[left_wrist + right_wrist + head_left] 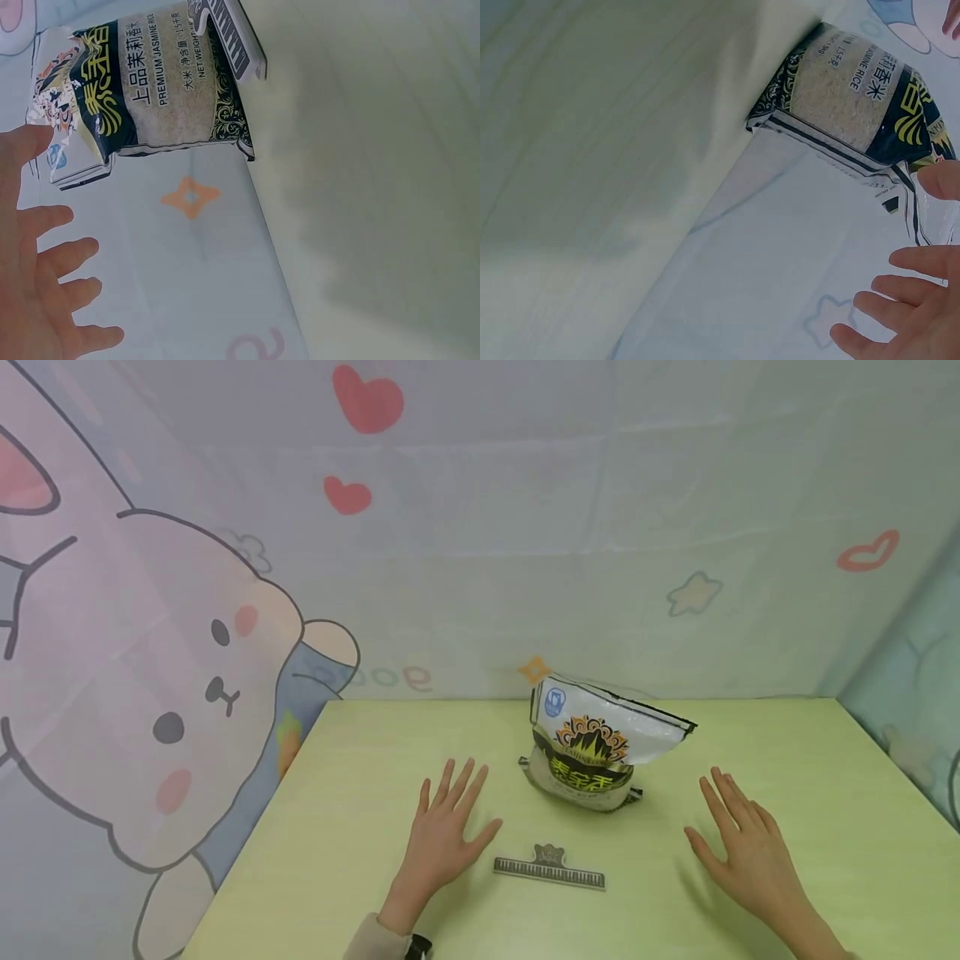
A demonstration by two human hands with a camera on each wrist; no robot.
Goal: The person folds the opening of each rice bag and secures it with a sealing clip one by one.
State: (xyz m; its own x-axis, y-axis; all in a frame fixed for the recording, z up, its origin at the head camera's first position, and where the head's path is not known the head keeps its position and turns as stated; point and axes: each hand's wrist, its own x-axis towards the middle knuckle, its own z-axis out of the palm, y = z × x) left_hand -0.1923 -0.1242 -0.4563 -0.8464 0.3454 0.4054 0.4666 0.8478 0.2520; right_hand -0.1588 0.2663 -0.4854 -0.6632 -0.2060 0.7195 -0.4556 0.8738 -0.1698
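Note:
A bag of jasmine rice (585,752) stands on the table, its white top flattened and leaning to the right. In the left wrist view the printed front of the rice bag (165,82) shows grains through a clear panel. In front of it lies a wide bag clip (549,868) with a piano-key pattern. My left hand (444,839), fingers spread, is just left of the clip and touches nothing. To the right of the bag my right hand (746,852) is held with fingers extended, apart from everything. The right wrist view shows the bag's side (847,90).
A pale yellow-green table (337,827) carries the bag and clip. Behind it hangs a cloth backdrop (487,568) with a cartoon rabbit, hearts and stars. A dark band (418,947) circles the left wrist.

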